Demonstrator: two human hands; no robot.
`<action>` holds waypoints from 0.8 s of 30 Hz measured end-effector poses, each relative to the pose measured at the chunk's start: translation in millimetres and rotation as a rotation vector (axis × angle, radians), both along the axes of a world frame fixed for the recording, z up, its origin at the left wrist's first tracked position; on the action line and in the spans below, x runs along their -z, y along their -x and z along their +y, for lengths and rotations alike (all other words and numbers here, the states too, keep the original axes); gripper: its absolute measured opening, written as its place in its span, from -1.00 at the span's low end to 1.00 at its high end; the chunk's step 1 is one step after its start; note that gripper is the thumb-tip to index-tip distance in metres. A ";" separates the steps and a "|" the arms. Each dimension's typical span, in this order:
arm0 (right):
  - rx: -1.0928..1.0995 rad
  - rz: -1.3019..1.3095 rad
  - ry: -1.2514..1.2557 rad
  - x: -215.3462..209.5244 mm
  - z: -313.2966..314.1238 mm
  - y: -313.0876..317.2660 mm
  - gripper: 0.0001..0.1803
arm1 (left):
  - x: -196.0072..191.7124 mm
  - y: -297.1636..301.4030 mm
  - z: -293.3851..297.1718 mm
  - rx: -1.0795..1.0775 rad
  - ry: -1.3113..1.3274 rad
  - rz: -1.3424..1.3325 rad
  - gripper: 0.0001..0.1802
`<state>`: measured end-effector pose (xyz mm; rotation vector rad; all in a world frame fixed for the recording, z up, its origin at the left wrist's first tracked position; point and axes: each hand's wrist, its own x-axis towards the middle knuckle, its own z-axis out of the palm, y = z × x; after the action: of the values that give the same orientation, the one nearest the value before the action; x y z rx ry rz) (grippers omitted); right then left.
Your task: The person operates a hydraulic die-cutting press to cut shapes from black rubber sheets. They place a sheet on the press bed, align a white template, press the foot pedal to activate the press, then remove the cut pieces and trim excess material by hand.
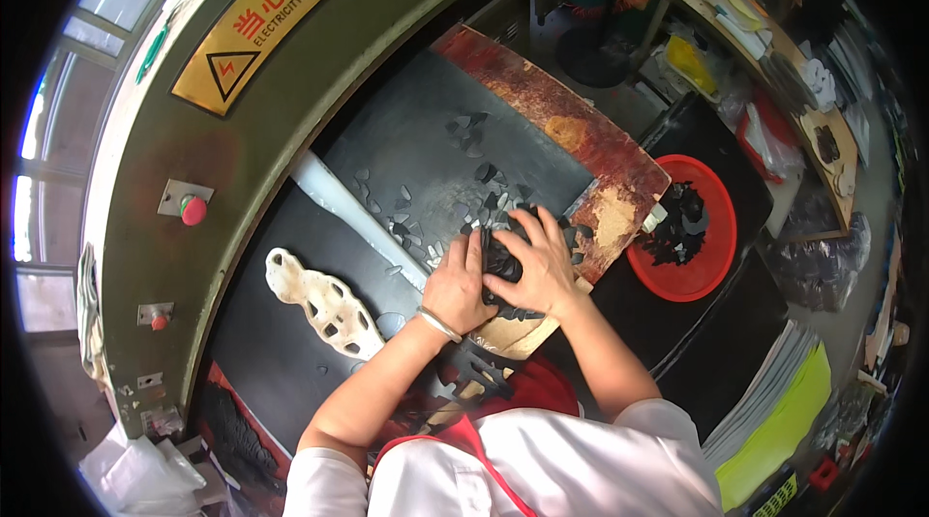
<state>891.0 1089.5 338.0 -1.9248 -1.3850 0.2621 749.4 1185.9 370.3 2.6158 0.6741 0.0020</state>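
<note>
A heap of small, flat black cut pieces (500,260) is gathered between my two hands on the dark board (406,130). My left hand (458,283) cups the heap from the left, its fingers curved and close together. From the right, my right hand (539,265) bends over the same pieces, thumb toward the left hand and fingers a little apart. Part of the heap is hidden under the fingers. More loose black and grey pieces lie scattered on the board beyond my hands. A tan sheet (518,335) sits just below them.
To the right stands a red round basin (716,270) with black pieces inside. A cream metal cutting die or handle-like part with holes (329,309) lies at left, beside a pale bar (358,212). The green machine body (232,159) carries a red button (194,210).
</note>
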 end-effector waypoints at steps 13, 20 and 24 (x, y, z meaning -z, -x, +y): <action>0.430 0.836 -0.638 8.8 3.2 17.3 -0.68 | 13.3 -49.6 2.9 -0.068 0.697 -0.267 -0.07; 0.665 0.743 -0.978 -3.5 -104.2 -50.8 -0.71 | -17.0 -158.0 -75.6 0.492 0.489 -0.354 -0.06; 0.830 0.839 -1.162 20.5 -198.4 -134.7 -0.72 | 12.2 -267.7 -169.3 0.706 0.523 -0.379 -0.05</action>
<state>1025.7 891.1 317.5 -0.9960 -0.0062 -0.1382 1017.1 1016.6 358.1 2.1176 -0.3535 0.0919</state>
